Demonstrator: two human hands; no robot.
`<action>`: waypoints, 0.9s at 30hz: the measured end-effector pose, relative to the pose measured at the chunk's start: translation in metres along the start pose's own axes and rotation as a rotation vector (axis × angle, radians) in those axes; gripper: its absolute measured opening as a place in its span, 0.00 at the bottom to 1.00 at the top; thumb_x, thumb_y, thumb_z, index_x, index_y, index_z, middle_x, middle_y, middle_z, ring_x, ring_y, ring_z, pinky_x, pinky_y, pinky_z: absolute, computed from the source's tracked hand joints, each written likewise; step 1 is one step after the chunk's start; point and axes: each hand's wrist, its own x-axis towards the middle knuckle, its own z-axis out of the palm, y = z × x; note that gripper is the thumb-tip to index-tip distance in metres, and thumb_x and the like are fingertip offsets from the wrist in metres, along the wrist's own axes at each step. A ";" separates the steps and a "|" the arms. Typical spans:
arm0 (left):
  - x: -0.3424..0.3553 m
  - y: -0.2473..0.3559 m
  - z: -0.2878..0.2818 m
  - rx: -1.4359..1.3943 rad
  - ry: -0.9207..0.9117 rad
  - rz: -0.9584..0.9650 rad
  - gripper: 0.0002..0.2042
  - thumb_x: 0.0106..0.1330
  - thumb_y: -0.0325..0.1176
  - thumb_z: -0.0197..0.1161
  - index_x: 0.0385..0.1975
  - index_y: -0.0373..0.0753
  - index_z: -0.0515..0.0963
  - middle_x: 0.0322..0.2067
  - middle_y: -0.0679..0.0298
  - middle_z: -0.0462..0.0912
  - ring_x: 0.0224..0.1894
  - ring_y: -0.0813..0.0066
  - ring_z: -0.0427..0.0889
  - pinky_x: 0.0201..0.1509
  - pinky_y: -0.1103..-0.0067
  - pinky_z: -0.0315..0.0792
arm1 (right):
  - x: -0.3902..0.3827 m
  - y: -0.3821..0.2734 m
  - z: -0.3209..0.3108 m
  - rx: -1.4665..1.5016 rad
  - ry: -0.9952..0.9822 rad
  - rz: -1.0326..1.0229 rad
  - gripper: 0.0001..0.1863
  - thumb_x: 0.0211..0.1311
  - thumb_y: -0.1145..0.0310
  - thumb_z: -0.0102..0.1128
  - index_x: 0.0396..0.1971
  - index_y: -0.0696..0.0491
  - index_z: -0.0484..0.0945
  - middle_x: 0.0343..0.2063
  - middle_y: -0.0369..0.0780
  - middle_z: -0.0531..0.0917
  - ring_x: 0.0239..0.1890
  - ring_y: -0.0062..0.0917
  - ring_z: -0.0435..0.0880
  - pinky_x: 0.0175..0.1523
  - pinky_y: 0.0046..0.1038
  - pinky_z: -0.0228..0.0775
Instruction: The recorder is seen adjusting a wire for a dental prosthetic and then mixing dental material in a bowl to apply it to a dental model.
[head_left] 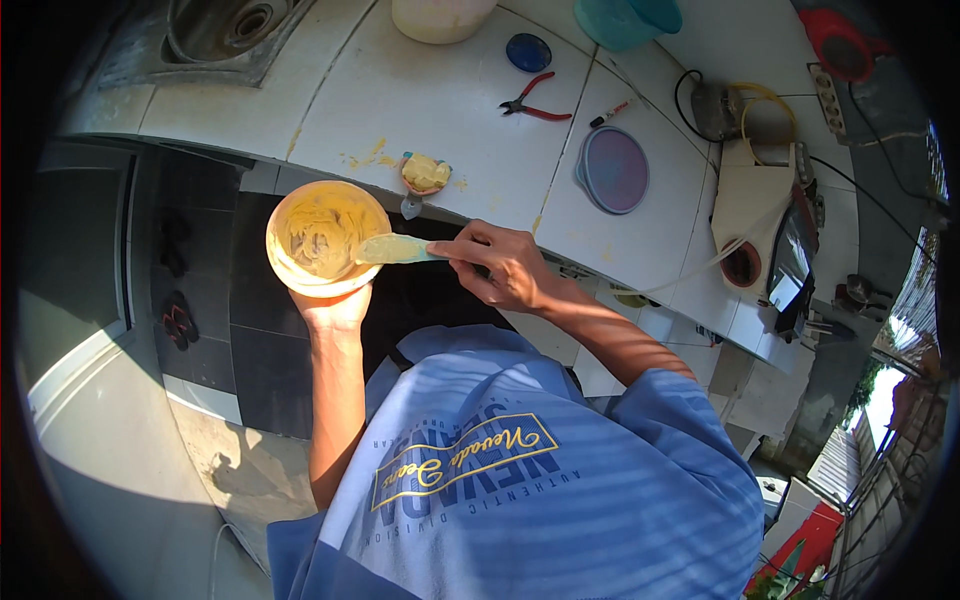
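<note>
My left hand (330, 310) holds up an orange tub (285, 268) from below, with yellowish paste smeared inside. My right hand (490, 265) grips a pale green spatula (395, 250), whose paste-coated blade rests at the tub's right rim. On the counter edge just beyond, a small tool or holder (411, 204) carries a lump of pale yellow paste (427, 172), with smears of paste around it on the white tiles.
The tiled counter (400, 90) holds red-handled cutters (530, 108), a blue lid (528, 52), a marker (610, 113), a round purple lid (612, 170), a teal tub (625, 20), a sink (230, 40), and a cream machine (750, 195) with hoses. Sandals (178, 322) lie on the floor leftward.
</note>
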 end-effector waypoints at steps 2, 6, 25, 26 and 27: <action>0.002 0.014 -0.001 -0.065 0.011 -0.042 0.27 0.72 0.50 0.54 0.65 0.40 0.65 0.66 0.48 0.64 0.69 0.37 0.59 0.74 0.47 0.54 | -0.012 0.013 -0.025 -0.117 0.099 0.092 0.18 0.57 0.76 0.63 0.49 0.47 0.82 0.30 0.39 0.82 0.24 0.30 0.81 0.31 0.29 0.75; 0.000 0.036 -0.009 0.014 0.030 0.058 0.29 0.69 0.50 0.59 0.65 0.41 0.67 0.65 0.47 0.66 0.69 0.37 0.59 0.74 0.50 0.55 | -0.019 0.049 -0.052 -0.253 0.111 0.212 0.16 0.58 0.76 0.60 0.47 0.49 0.83 0.30 0.39 0.82 0.24 0.30 0.83 0.31 0.30 0.76; -0.021 0.062 -0.064 -0.046 0.077 0.035 0.32 0.63 0.51 0.66 0.64 0.41 0.68 0.64 0.48 0.67 0.69 0.43 0.62 0.72 0.56 0.60 | 0.002 0.070 -0.041 -0.322 0.044 0.154 0.16 0.58 0.76 0.60 0.46 0.47 0.84 0.29 0.38 0.82 0.22 0.30 0.82 0.29 0.31 0.75; -0.022 0.063 -0.065 -0.046 0.079 0.037 0.32 0.63 0.51 0.66 0.64 0.41 0.68 0.64 0.48 0.67 0.69 0.43 0.62 0.72 0.56 0.60 | 0.003 0.067 -0.041 -0.328 0.036 0.157 0.16 0.58 0.76 0.60 0.46 0.47 0.84 0.29 0.38 0.82 0.22 0.29 0.82 0.29 0.31 0.76; -0.022 0.063 -0.065 -0.055 0.080 0.034 0.32 0.63 0.51 0.66 0.64 0.41 0.68 0.64 0.48 0.68 0.68 0.43 0.62 0.72 0.56 0.60 | 0.004 0.065 -0.040 -0.333 0.029 0.160 0.16 0.58 0.75 0.60 0.46 0.47 0.84 0.29 0.38 0.82 0.22 0.29 0.82 0.29 0.30 0.76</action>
